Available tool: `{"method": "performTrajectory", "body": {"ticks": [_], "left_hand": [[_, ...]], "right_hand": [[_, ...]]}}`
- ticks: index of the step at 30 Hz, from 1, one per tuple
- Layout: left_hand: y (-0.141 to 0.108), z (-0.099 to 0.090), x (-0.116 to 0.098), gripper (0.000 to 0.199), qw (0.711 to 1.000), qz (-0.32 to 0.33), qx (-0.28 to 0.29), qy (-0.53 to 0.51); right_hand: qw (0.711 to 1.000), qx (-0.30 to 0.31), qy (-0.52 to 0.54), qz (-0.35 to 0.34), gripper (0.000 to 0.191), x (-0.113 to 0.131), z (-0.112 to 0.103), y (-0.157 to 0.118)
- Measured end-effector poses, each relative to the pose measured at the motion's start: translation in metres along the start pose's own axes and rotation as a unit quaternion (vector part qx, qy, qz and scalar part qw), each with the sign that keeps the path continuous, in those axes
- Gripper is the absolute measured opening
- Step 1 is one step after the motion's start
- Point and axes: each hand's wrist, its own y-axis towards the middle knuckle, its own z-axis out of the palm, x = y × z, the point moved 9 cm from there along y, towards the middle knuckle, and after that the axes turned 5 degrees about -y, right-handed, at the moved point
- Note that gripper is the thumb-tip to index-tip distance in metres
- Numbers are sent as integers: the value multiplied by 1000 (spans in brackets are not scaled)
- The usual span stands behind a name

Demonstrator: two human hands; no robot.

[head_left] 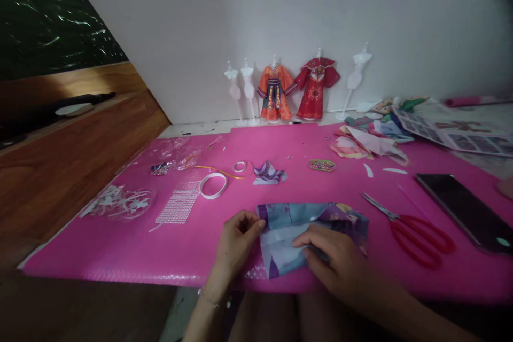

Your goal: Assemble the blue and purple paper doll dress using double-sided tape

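A blue and purple patterned fabric piece lies near the front edge of the pink mat, with paler strips across its middle. My left hand is closed at its upper left corner, thumb and forefinger pinching the purple edge. Over the middle of the fabric is my right hand, fingers bent and bunched on the pale part; what sits under the fingertips is partly hidden. Just right of the fabric rest red-handled scissors, blades pointing up and left. A small crumpled purple fabric scrap lies beyond it.
A white tape roll, a sheet of rhinestones and a plastic bag of white pieces are at left. A phone lies at right, a colourful pin case farther back. Small dressed mannequins stand by the wall.
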Motion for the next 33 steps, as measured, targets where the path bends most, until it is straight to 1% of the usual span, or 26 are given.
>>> {"method": "performTrajectory", "body": {"ticks": [2,5,8,10,11,13,16,20,23,26,30,31,33], "left_hand": [[1,-1,0,25,1000,-2,-4,-15],[1,-4,-1,21,1000,7,-23,-17],[0,-12,-5,15,998,26,-58,-2],[-1,-16,-10,13,997,36,-75,2],[-2,-17,-11,13,997,36,-75,-1],[-3,-15,-12,16,998,25,-55,-19],[-3,-5,-8,21,998,-1,-8,-69],[0,15,3,28,988,-29,47,-142],[8,32,6,32,979,-40,82,-180],[21,45,2,35,973,-40,109,-198],[42,55,-11,38,971,-32,133,-198],[47,56,-14,38,970,-33,140,-197],[55,60,-18,39,967,-39,153,-201]], "right_hand": [[1000,9,7,22,24,-6,2,2],[999,9,15,32,17,-6,1,4],[1000,8,21,19,9,-1,0,6],[1000,1,24,3,9,2,-2,7],[1000,-2,24,-3,10,3,-3,7],[1000,-9,24,-6,11,3,-4,6],[1000,-13,23,-3,14,0,-5,1],[1000,2,-15,-24,16,-6,-4,-8],[998,16,-47,-31,16,-19,-8,-8],[997,0,-67,-39,16,-28,-21,-2],[996,-31,-60,-60,21,-20,-36,9],[997,-37,-49,-56,21,-17,-37,12],[999,-40,-21,-16,22,-17,-36,20]]}}
